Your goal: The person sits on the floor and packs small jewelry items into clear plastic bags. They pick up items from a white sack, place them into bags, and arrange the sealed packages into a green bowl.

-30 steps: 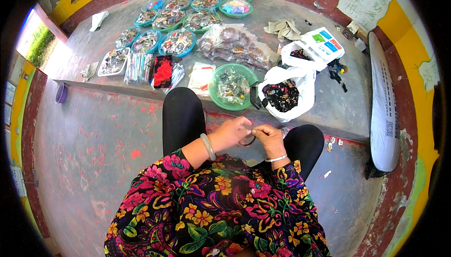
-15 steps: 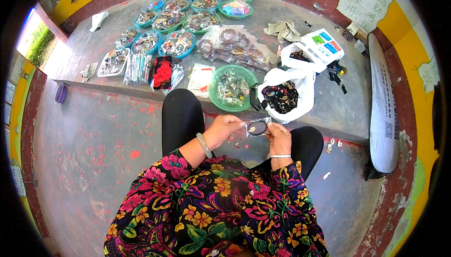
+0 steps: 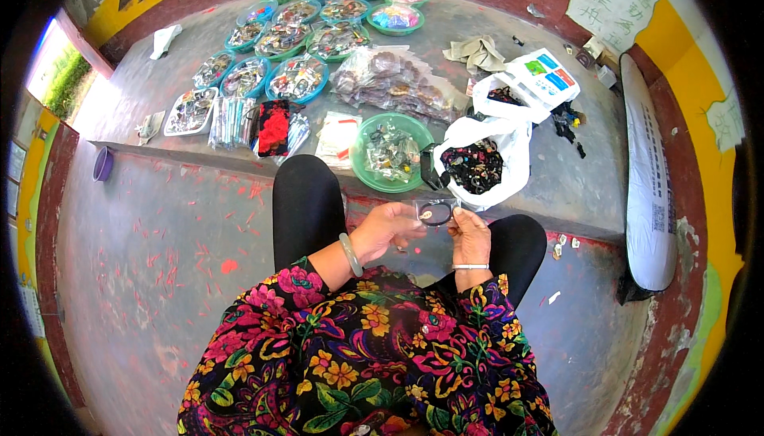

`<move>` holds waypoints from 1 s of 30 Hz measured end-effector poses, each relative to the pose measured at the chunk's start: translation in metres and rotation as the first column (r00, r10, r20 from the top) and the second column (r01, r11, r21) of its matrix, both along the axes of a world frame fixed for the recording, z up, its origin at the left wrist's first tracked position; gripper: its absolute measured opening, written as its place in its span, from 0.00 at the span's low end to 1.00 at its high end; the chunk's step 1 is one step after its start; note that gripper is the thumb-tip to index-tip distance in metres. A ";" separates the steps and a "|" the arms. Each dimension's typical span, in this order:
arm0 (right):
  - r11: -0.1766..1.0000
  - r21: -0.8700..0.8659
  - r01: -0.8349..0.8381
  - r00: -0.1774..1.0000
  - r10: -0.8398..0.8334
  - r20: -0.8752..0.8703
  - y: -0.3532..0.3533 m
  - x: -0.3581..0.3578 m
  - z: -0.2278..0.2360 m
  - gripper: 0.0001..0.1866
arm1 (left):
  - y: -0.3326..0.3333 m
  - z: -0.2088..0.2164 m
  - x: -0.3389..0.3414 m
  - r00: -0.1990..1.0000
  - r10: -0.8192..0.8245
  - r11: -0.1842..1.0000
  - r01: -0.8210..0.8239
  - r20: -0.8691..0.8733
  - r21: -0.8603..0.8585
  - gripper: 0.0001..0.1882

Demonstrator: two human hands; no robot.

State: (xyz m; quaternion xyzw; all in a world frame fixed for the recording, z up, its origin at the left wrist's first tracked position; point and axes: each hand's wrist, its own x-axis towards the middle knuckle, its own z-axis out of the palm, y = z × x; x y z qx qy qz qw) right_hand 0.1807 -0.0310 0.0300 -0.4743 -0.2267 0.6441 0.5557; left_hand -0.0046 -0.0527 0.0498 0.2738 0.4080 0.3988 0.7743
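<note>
Between my hands, in front of my lap, is a small clear plastic bag (image 3: 454, 203) with a black hair tie (image 3: 424, 222) inside; a small pale charm shows on the band. My right hand (image 3: 471, 238) pinches the bag's right end between thumb and fingers. My left hand (image 3: 382, 233) is closed at the left edge of the bag, its fingertips slightly blurred. Just beyond stands a round green basin (image 3: 360, 167) holding several small clear packets. To its right a white plastic bag (image 3: 519, 172) lies open, full of dark hair ties (image 3: 475, 167).
On the raised concrete platform (image 3: 549, 197) stand several basins of packaged small goods, a white tray (image 3: 169, 130) and a pile of clear packets (image 3: 390, 82). A second white bag (image 3: 541, 82) lies behind the first. A purple basin (image 3: 103, 164) is on the floor at left.
The little bag has turned slightly, so the hair tie shows flatter. My left fingers have shifted a little lower at its left edge; my right hand keeps its pinch.
</note>
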 end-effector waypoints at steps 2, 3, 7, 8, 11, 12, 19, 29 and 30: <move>1.000 -0.007 0.002 1.000 -0.002 -0.018 0.000 0.000 -0.001 0.06 | 0.000 0.000 -0.001 1.000 0.006 1.000 -0.006 0.026 -0.006 0.09; 1.000 -0.008 0.001 1.000 -0.001 -0.028 0.000 0.001 -0.004 0.06 | 0.000 0.000 -0.001 0.999 0.009 1.000 -0.008 0.039 -0.009 0.09; 1.000 0.005 -0.012 0.996 0.013 -0.091 0.000 0.001 -0.003 0.05 | 0.001 -0.004 -0.001 0.998 0.023 0.999 -0.021 -0.056 0.038 0.07; 1.000 0.007 0.005 0.993 -0.004 -0.115 -0.001 0.000 -0.003 0.04 | 0.001 -0.007 0.000 0.997 0.019 0.998 -0.015 -0.074 0.054 0.06; 0.998 0.027 0.049 0.988 -0.044 -0.148 -0.006 0.000 -0.002 0.03 | 0.001 -0.008 0.002 0.996 -0.004 0.995 0.013 -0.089 0.100 0.05; 0.998 0.036 0.050 0.992 -0.045 -0.120 -0.006 -0.001 0.000 0.04 | 0.001 -0.007 0.002 0.996 -0.014 0.993 0.024 -0.088 0.114 0.05; 0.999 0.039 0.025 0.996 -0.029 0.089 -0.004 -0.003 0.002 0.07 | 0.001 -0.008 0.000 0.995 0.050 0.992 -0.039 -0.085 0.117 0.11; 0.996 0.074 0.045 0.980 -0.059 0.190 -0.003 -0.004 0.007 0.05 | 0.002 0.001 -0.003 0.998 0.037 0.999 -0.037 -0.054 0.011 0.09; 0.996 0.072 0.049 0.982 -0.061 0.178 -0.003 -0.004 0.007 0.05 | 0.003 -0.003 -0.004 0.999 0.021 1.000 -0.020 -0.047 0.015 0.10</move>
